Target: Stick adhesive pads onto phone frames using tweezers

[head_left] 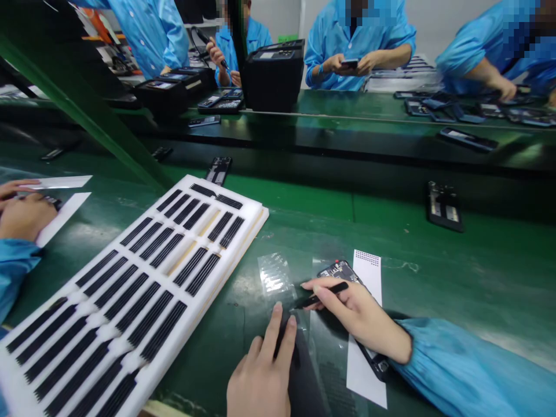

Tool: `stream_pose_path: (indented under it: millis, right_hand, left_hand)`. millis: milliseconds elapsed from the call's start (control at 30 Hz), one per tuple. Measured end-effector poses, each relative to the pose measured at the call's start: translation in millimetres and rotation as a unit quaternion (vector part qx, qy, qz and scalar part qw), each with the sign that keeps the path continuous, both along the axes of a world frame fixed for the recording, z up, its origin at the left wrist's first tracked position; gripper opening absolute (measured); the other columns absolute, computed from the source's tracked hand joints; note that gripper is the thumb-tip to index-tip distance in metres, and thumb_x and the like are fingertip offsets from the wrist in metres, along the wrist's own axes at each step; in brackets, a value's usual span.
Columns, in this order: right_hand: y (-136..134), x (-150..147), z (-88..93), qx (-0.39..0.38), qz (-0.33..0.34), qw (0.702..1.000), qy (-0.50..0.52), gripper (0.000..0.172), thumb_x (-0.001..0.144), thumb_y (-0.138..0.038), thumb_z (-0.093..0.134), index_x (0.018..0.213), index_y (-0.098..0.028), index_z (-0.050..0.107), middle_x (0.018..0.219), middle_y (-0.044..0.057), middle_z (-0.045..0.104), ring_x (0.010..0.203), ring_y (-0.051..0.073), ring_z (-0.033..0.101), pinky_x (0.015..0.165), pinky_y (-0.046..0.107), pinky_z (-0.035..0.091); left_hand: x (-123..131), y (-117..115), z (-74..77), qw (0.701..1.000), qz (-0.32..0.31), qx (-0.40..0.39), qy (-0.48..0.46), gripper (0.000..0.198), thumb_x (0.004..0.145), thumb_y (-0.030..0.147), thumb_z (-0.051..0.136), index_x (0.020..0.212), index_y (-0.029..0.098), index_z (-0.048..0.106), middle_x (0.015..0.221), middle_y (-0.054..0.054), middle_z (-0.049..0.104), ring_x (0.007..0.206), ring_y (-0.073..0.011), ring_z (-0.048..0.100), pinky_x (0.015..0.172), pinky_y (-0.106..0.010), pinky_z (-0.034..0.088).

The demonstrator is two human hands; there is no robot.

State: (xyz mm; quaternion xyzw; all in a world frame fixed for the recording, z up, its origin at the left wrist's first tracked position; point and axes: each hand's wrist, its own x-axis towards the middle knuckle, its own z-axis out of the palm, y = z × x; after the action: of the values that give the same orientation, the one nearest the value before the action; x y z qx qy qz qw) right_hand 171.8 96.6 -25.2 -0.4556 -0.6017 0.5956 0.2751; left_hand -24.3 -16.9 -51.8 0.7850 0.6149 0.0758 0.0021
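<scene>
Black and slim, the strip (324, 294) is pinched between the thumb and fingers of my right hand (360, 315), a narrow hold, with its end pointing toward my other hand. My blue sleeve (460, 370) runs off to the right. Under that hand lies a phone body (341, 271), its dark inner side up, with a long white paper strip (367, 278) lying along it. The paper has a block of small dots at its far end.

My left hand (260, 370) is open, its fingers stretched out, with the fingertips resting on a dark sheet (306, 376). Just beyond it, a clear plastic film (273, 275) shows small silvery strips.

To my left, a white foam tray (186, 315) holds rows of black strips (125, 295) and sits on the green tabletop (391, 231). Two more phone bodies (443, 205) lie farther along the tabletop. At the far left, a co-worker's hands (24, 217) sit among white cards (61, 182).

Across the bench, black machines (273, 78) have small screens, too small for me to read. A person in a blue smock holds a phone (350, 62).
</scene>
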Motion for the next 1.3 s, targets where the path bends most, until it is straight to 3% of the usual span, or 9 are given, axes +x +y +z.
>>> stream_pose_path:
  millis: [67,133,200,300,400,533,700,1067,1300]
  right_hand:
    - [0.4,2.7,8.4,-0.003,-0.012,1.0,0.028,0.042,0.099,-0.052,0.052,0.109,-0.018,0.074,0.096,0.009,0.078,0.086,0.023,0.076,0.081,0.033,0.062]
    - [-2.5,7.0,18.8,0.004,-0.032,0.998,0.057,0.037,0.099,-0.048,0.053,0.107,-0.019,0.075,0.09,0.008,0.079,0.083,0.022,0.077,0.078,0.032,0.063]
    - [-8.7,11.7,29.3,0.017,-0.05,0.996,0.074,0.032,0.1,-0.044,0.055,0.109,-0.022,0.076,0.087,0.006,0.08,0.08,0.022,0.077,0.076,0.031,0.063]
    - [-19.7,16.7,40.7,0.03,-0.041,0.997,0.065,0.03,0.101,-0.042,0.053,0.108,-0.026,0.078,0.086,0.006,0.08,0.078,0.021,0.077,0.077,0.03,0.064]
    - [-27.0,18.4,43.9,0.034,-0.022,0.998,0.04,0.031,0.101,-0.044,0.053,0.108,-0.029,0.08,0.098,0.006,0.08,0.087,0.023,0.077,0.082,0.029,0.063]
    - [-28.8,18.7,41.7,0.032,-0.034,0.998,0.037,0.03,0.1,-0.043,0.054,0.115,-0.031,0.077,0.106,0.006,0.078,0.084,0.021,0.078,0.081,0.028,0.064]
    - [-28.3,21.5,43.4,0.069,-0.041,0.997,0.006,0.037,0.1,-0.041,0.055,0.085,-0.026,0.085,0.125,0.007,0.071,0.095,0.021,0.076,0.08,0.023,0.063]
    - [-24.5,15.2,46.7,0.105,-0.055,0.993,0.004,0.037,0.1,-0.043,0.055,0.082,-0.03,0.085,0.118,0.006,0.074,0.086,0.017,0.078,0.078,0.016,0.061]
    - [-30.9,24.9,35.8,0.143,-0.028,0.989,0.004,0.027,0.102,-0.028,0.054,0.113,-0.029,0.078,0.122,0.004,0.073,0.096,0.019,0.076,0.084,0.022,0.062]
  left_hand:
    - [5.1,1.0,5.0,0.989,0.054,-0.008,-0.134,0.061,0.087,0.002,0.045,0.14,0.031,0.054,0.14,-0.003,0.061,0.092,-0.0206,0.071,0.059,-0.025,0.057]
    - [12.8,2.3,14.6,0.929,0.158,-0.035,-0.332,0.048,0.096,0.019,0.049,0.142,0.031,0.049,0.122,-0.006,0.071,0.08,-0.0189,0.072,0.059,-0.024,0.058]
    - [21.4,4.0,27.8,0.797,0.251,-0.099,-0.541,0.043,0.099,0.035,0.05,0.141,0.028,0.045,0.102,-0.006,0.073,0.056,-0.0134,0.064,0.045,-0.022,0.053]
    - [31.1,7.9,46.6,0.567,0.245,-0.212,-0.757,0.038,0.098,0.045,0.051,0.13,0.025,0.05,0.088,-0.003,0.066,0.044,-0.0072,0.051,0.034,-0.016,0.042]
    - [34.4,12.5,56.1,0.446,0.176,-0.276,-0.833,0.032,0.095,0.043,0.06,0.12,0.024,0.057,0.086,-0.003,0.065,0.049,-0.0059,0.054,0.042,-0.015,0.045]
    - [34.1,16.4,55.8,0.41,0.127,-0.302,-0.851,0.03,0.094,0.041,0.063,0.118,0.023,0.059,0.089,-0.003,0.066,0.052,-0.0057,0.055,0.045,-0.016,0.045]
    - [32.1,16.2,51.4,0.39,0.113,-0.315,-0.858,0.029,0.096,0.04,0.06,0.119,0.023,0.058,0.09,-0.004,0.066,0.055,-0.007,0.056,0.047,-0.017,0.048]
    - [33.7,16.0,49.9,0.417,0.086,-0.301,-0.853,0.023,0.1,0.036,0.053,0.12,0.024,0.054,0.097,-0.006,0.066,0.053,-0.0044,0.053,0.044,-0.014,0.044]
    - [36.6,18.7,51.6,0.388,0.13,-0.303,-0.861,0.025,0.097,0.041,0.058,0.112,0.022,0.058,0.085,-0.003,0.067,0.048,-0.0028,0.047,0.04,-0.011,0.038]
